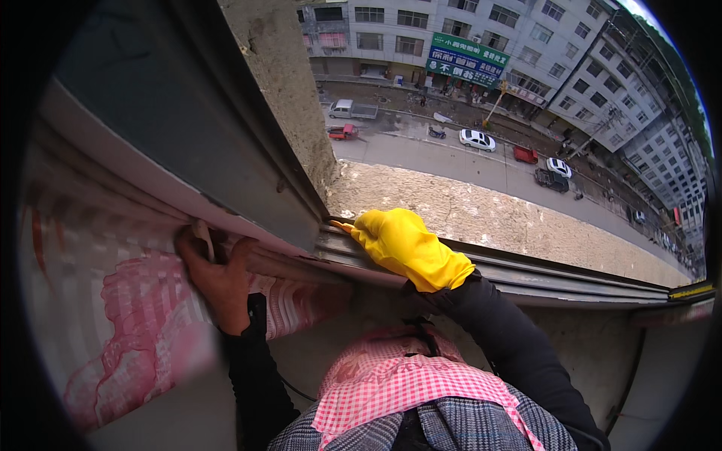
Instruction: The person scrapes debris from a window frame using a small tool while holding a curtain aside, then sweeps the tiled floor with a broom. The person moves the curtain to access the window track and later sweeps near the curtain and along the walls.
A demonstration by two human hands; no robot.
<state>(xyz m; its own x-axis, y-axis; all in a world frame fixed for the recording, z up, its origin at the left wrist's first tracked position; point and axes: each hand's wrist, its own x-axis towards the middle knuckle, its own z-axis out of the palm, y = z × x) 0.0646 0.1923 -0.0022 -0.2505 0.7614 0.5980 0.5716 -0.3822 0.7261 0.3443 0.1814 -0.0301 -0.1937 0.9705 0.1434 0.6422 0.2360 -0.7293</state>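
Person's hands at an open window, seen from above. R hand in a yellow rubber glove (pixel 410 248), fingers bent, lies on the grey ribbed metal window track (pixel 541 279), at the corner where the track meets the dark upright metal window frame (pixel 259 124). A narrow orange tip (pixel 342 225) projects from the glove's finger end; can't tell whether it's a held obj. or part of the glove, so grip unclear. Bare L hand (pixel 224 289), black sleeve at wrist, is at the inner side of the frame, digits apart around a narrow pale strip (pixel 202 234); can't tell if the strip is grasped. Below & L: pink-and-white patterned fabric (pixel 139 316). Bottom ctr.: pink-and-white checked cloth (pixel 410 379) over a grey plaid garment (pixel 331 430). Beyond the track: rough beige masonry ledge (pixel 466 203), then a grey street (pixel 406 143) w/ parked vehicles, e.g. a white car (pixel 477 139).
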